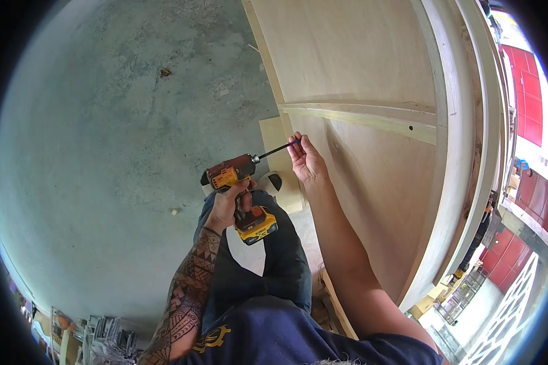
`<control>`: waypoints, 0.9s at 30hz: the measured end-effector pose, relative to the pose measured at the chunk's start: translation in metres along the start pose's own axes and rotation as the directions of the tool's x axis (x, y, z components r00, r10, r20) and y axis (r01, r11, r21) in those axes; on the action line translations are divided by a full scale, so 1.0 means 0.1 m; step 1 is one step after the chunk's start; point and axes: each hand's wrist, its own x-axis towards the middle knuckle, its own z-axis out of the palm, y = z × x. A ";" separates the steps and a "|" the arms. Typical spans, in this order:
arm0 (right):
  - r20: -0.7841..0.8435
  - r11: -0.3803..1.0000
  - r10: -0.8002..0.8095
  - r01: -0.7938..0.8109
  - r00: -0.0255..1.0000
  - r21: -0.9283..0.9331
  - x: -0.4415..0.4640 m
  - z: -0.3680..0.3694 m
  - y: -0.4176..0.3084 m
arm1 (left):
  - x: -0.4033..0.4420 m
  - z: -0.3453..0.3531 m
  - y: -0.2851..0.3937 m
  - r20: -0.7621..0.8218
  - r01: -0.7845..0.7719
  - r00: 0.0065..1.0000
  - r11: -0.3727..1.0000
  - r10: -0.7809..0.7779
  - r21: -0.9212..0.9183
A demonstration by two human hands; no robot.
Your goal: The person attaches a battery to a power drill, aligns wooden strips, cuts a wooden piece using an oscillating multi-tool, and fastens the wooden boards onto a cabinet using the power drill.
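Observation:
My left hand is wrapped round the handle of a yellow and dark cordless drill, held above my thighs. A yellow battery pack sits at the base of its handle. From the chuck, a long dark driver bit points up and to the right. The fingers of my right hand pinch the bit's far end; whether a screw is there too is hidden. Just beyond that hand stands a pale plywood panel with a wooden crosspiece running along it.
Tall wooden framing rises on my right, with a dark hole in the crosspiece. A worn grey concrete floor spreads to the left. Several wrapped items lie at the lower left. Red doors and a white lattice show far right.

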 end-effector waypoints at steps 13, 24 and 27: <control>0.119 0.950 -0.139 0.166 0.983 -0.265 0.16 0.18 -0.19 | 0.29 0.10 0.00 0.005 -0.023 1.000 0.999 0.023 0.028; 0.059 0.953 -0.205 0.213 0.977 -0.216 0.39 0.33 -0.24 | 0.65 0.20 0.09 0.043 0.119 0.992 0.993 -0.118 -0.019; 0.077 0.952 -0.221 0.232 0.972 -0.200 0.40 0.29 -0.21 | 0.68 0.19 0.09 0.009 0.111 0.994 0.993 -0.111 -0.027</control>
